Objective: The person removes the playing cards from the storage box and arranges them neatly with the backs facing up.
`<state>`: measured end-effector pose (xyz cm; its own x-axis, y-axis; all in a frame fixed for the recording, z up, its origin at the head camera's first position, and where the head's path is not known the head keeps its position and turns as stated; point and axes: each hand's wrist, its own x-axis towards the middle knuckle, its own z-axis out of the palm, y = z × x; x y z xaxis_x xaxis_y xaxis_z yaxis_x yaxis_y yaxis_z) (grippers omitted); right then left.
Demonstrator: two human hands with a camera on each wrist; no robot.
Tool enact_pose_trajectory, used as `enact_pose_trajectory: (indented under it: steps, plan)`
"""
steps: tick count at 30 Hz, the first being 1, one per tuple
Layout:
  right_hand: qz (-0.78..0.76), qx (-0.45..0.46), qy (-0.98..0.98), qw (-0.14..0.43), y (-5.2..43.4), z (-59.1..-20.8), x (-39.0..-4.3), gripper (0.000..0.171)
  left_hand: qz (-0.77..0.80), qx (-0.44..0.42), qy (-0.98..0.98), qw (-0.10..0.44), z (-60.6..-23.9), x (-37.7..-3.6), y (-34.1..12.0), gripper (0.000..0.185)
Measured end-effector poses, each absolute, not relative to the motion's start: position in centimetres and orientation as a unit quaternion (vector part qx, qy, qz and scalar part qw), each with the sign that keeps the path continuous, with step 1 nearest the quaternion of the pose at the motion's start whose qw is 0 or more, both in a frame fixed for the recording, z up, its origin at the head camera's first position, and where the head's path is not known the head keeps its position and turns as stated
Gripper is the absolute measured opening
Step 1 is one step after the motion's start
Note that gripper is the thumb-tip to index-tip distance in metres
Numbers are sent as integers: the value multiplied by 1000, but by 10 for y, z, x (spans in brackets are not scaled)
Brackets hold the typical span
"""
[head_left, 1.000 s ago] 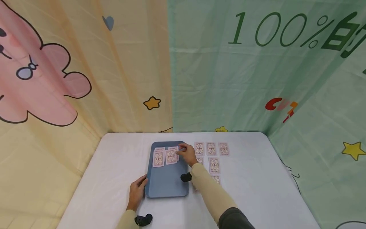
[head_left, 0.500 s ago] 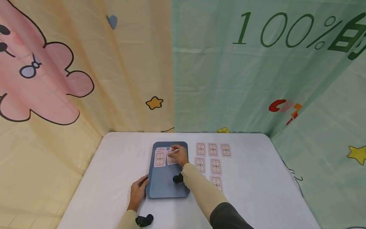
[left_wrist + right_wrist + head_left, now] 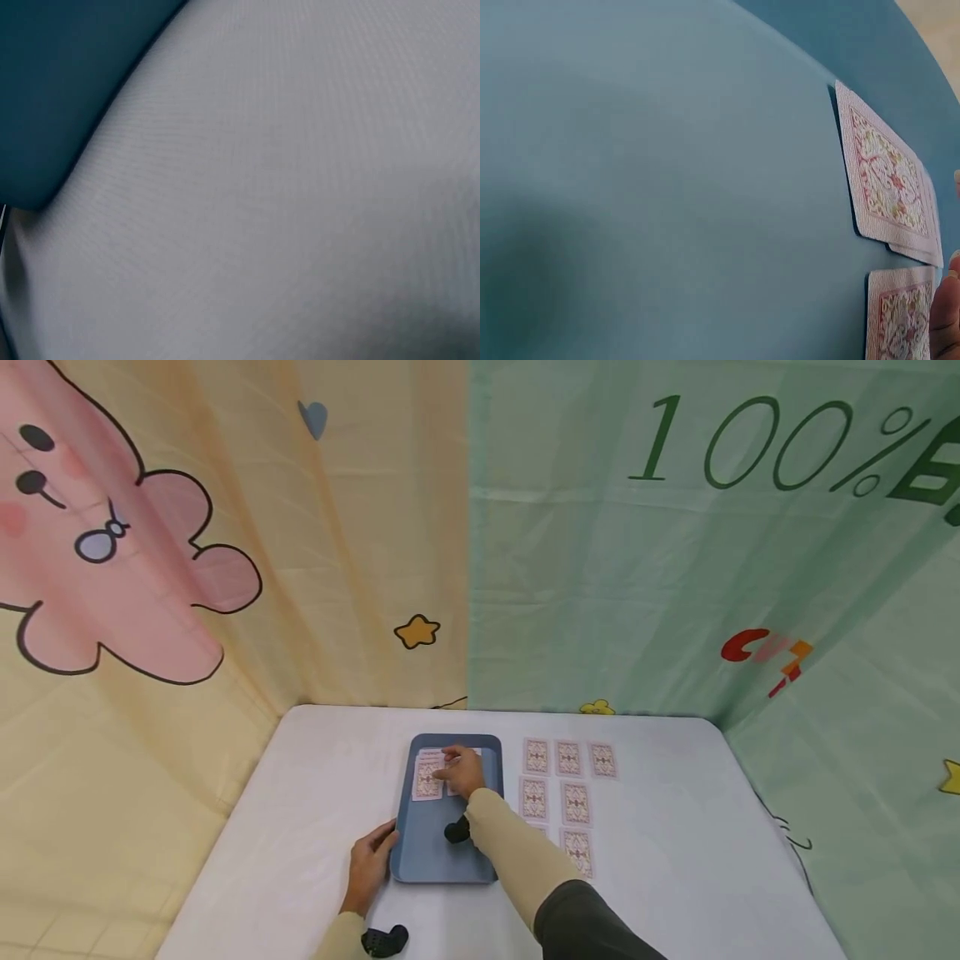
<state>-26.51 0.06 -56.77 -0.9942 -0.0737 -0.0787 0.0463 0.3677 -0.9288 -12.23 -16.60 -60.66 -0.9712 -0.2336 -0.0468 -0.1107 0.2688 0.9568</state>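
Note:
A blue-grey tray [image 3: 442, 860] lies on the white table with patterned playing cards face down in its far part. My left hand [image 3: 367, 868] rests against the tray's left edge, fingers fairly straight. My right hand [image 3: 467, 774] reaches over the tray, its thumb and forefinger apart above the left card [image 3: 427, 781]. Its palm covers part of the right-hand cards. In the right wrist view, fingertips [image 3: 946, 315] show at the right edge beside a card [image 3: 900, 315], with an overlapped card pair [image 3: 889, 180] beyond. No card shows between the fingers. The left wrist view shows no hand.
Right of the tray, several more cards [image 3: 576, 803] lie face down in loose rows on the table [image 3: 660, 843]. My right forearm [image 3: 517, 843] crosses the tray's right rim and hides a card partly. Printed curtains [image 3: 585, 568] rise behind the table.
My right hand has moved left across the tray from the right-hand cards towards the left ones, its thumb and forefinger parting. My left hand stays at the tray's edge. The head view shifted slightly.

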Motion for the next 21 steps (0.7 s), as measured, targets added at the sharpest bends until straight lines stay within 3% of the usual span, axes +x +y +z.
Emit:
enact_pose_trajectory:
  steps: [21]
  plan:
    - [-500,0,864,56,-15,-589,-272,60,-588,125,-798,49,-606,-123,-165,33]
